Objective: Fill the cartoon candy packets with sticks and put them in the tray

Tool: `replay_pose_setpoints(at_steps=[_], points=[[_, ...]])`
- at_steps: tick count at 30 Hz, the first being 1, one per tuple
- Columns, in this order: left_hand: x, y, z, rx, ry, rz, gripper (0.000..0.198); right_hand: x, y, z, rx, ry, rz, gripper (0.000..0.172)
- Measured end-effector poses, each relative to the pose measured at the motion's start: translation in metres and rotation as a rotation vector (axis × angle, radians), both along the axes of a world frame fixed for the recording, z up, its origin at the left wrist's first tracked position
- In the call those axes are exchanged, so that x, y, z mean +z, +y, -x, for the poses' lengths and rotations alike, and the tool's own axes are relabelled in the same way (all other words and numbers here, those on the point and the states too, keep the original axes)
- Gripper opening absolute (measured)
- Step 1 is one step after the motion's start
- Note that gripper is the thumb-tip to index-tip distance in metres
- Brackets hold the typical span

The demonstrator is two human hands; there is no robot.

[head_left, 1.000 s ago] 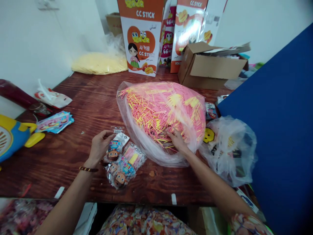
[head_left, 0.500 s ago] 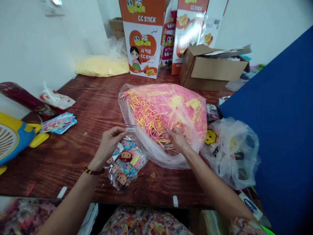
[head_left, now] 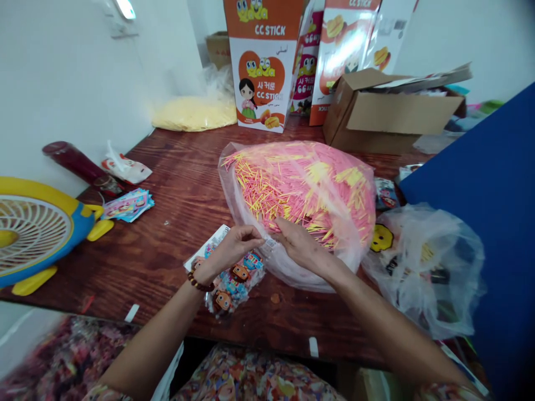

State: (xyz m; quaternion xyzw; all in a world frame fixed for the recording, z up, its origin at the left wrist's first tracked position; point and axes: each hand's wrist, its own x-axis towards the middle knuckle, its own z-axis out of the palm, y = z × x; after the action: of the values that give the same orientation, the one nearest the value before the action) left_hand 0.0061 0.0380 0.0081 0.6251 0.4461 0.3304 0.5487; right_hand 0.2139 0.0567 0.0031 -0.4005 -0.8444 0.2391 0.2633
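Note:
My left hand (head_left: 234, 246), with a beaded bracelet at the wrist, pinches the edge of a small clear plastic packet (head_left: 271, 243) that has a printed label. Close by, the fingers of my right hand (head_left: 300, 245) are pressed together at the packet's other side; what they hold is hidden. Both hands hover over the near rim of a large clear plastic bag (head_left: 288, 273), full of thin pink and yellow sticks (head_left: 267, 189). Under my left hand lies a pile of printed packets (head_left: 234, 284) with brown cartoon faces, partly covered by the hand and wrist.
A yellow and blue fan (head_left: 37, 228), a dark red bottle (head_left: 77, 164) and blue printed cards (head_left: 130, 205) are at left. CC Stick boxes (head_left: 262, 78), an opened carton (head_left: 397, 117) and a yellow-filled bag (head_left: 194, 114) stand behind. At right are a crumpled plastic bag (head_left: 443, 267) and a blue panel (head_left: 472, 189).
My left hand has moved right with the small packet, to beside my right hand. My right hand has drawn back from the sticks toward the bag's near rim. The view has turned left.

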Motion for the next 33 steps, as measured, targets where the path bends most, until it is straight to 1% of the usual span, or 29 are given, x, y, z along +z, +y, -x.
replay_pose_setpoints(at_steps=[2,7,10,13,16,19,22,25,28,30,33], points=[[-0.004,-0.002,0.001,0.000,0.037,-0.016,0.031,0.000,-0.001,0.000,-0.002,-0.018,0.024,0.009],[-0.010,-0.005,-0.001,-0.004,0.110,-0.065,0.031,0.002,-0.003,-0.005,0.009,0.039,0.100,0.009],[-0.012,-0.005,-0.002,0.032,0.062,-0.054,0.029,-0.001,-0.004,-0.005,-0.007,0.025,0.067,0.009],[-0.015,-0.006,-0.002,0.045,-0.031,0.021,0.027,-0.004,-0.006,-0.002,-0.021,0.007,0.011,0.010],[-0.016,-0.007,-0.004,0.052,-0.031,0.034,0.027,-0.004,-0.009,-0.001,-0.016,-0.003,0.002,0.009],[-0.015,-0.008,-0.006,0.044,0.050,-0.028,0.030,-0.002,-0.009,-0.003,-0.001,0.031,0.095,0.010],[-0.013,-0.010,-0.006,0.045,0.087,-0.121,0.034,0.003,-0.008,-0.005,-0.045,0.186,0.251,0.016],[-0.013,-0.012,-0.007,0.071,0.085,-0.210,0.029,0.010,-0.008,-0.002,-0.173,0.536,0.378,0.019],[-0.014,-0.014,-0.008,0.079,0.086,-0.270,0.028,0.017,-0.010,0.007,-0.276,0.870,0.384,0.023],[-0.014,-0.014,-0.010,0.081,0.080,-0.301,0.029,0.021,-0.012,0.016,-0.311,0.970,0.361,0.027],[-0.013,-0.014,-0.014,0.097,0.049,-0.315,0.028,0.022,-0.014,0.028,-0.317,0.959,0.378,0.037]])
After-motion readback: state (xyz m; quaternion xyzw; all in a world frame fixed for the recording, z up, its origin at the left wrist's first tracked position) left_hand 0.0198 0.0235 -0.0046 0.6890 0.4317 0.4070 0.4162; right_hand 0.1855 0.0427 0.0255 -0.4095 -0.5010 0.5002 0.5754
